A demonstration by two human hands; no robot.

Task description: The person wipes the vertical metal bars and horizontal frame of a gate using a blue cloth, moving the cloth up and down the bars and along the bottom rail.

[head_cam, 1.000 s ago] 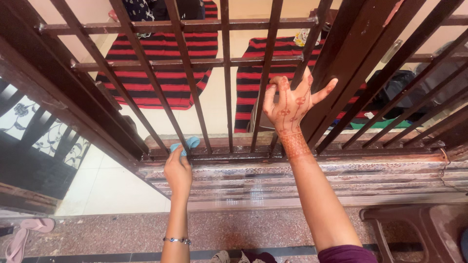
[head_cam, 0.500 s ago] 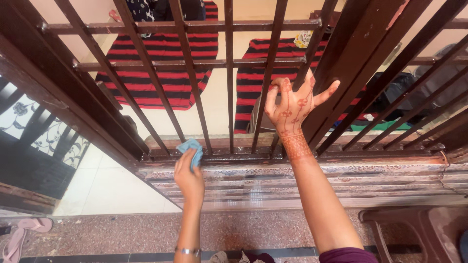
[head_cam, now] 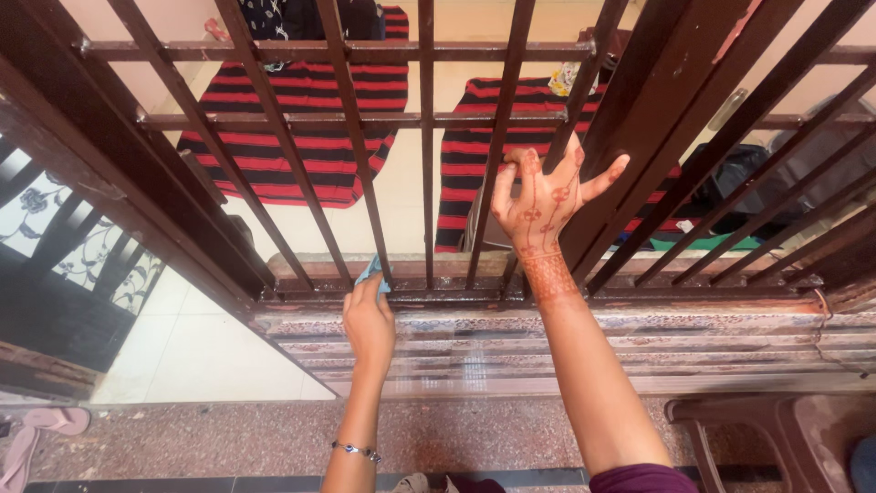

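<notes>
Head view: brown metal window grille [head_cam: 429,119] above its sill [head_cam: 547,324], two hands on it.
Right hand [head_cam: 543,205], at 1 o'clock, hooks its fingers round a bar; left hand [head_cam: 368,319], at 7 o'clock, closes on a small blue cloth [head_cam: 372,270] at the bars' foot. Soft and light, it bunches easily; mostly hidden behind the fingers.

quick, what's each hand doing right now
Left hand: closed on a blue cloth at the grille's bottom rail.
Right hand: fingers hooked around a bar.
</notes>
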